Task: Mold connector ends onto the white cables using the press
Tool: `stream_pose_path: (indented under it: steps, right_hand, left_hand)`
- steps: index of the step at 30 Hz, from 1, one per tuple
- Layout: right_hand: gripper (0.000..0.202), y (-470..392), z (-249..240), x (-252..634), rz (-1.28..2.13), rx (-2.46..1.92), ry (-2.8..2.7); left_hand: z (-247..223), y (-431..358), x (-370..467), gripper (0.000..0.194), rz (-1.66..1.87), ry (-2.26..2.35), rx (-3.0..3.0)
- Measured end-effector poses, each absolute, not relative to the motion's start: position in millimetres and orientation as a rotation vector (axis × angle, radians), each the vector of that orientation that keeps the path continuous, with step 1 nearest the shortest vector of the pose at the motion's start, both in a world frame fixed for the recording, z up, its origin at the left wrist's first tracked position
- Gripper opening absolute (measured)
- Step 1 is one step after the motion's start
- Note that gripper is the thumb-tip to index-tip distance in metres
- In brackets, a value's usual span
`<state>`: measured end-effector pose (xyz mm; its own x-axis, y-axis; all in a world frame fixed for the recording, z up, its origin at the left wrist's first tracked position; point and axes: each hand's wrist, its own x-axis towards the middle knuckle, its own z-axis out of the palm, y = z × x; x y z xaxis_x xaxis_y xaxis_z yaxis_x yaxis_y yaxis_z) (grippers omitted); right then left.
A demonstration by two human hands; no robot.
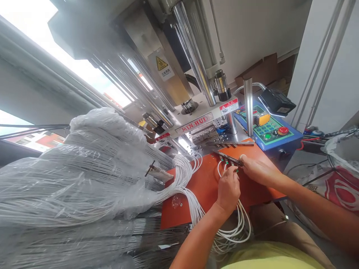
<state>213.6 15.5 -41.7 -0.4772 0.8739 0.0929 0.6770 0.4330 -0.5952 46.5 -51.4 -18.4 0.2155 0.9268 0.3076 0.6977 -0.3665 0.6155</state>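
Over the orange mat (204, 183), my right hand (252, 169) grips the right end of a dark metal bar (224, 155). Small green-tipped connectors (227, 162) sit in a row along the bar's near side, with white cables running from them. My left hand (229, 186) is closed at the bar's near edge, its fingertips pinched by a green-tipped cable end. White cables hang below this hand. Behind, a second metal bar (235, 144) lies at the mat's far edge. A bundle of white cables (183, 172) rests on the mat's left part.
A press machine (196, 124) with steel columns stands ahead. Right of it is a blue control box (276, 130) with buttons and a red knob. Plastic-wrapped cable bundles (84, 179) fill the left side. A printed sack (342, 186) is at the right.
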Motion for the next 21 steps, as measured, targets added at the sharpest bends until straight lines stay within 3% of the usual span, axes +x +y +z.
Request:
stream_pose_path:
  steps: [6, 21]
  right_hand:
    - [0.010, 9, -23, 209, 0.863, -1.314, -2.228]
    - [0.015, 16, -44, 212, 0.901, -1.252, -2.173]
  left_hand:
    - [-23, -42, 43, 0.014, 1.024, 1.485, 2.129]
    - [-34, -27, 45, 0.015, 0.870, 1.641, 2.368]
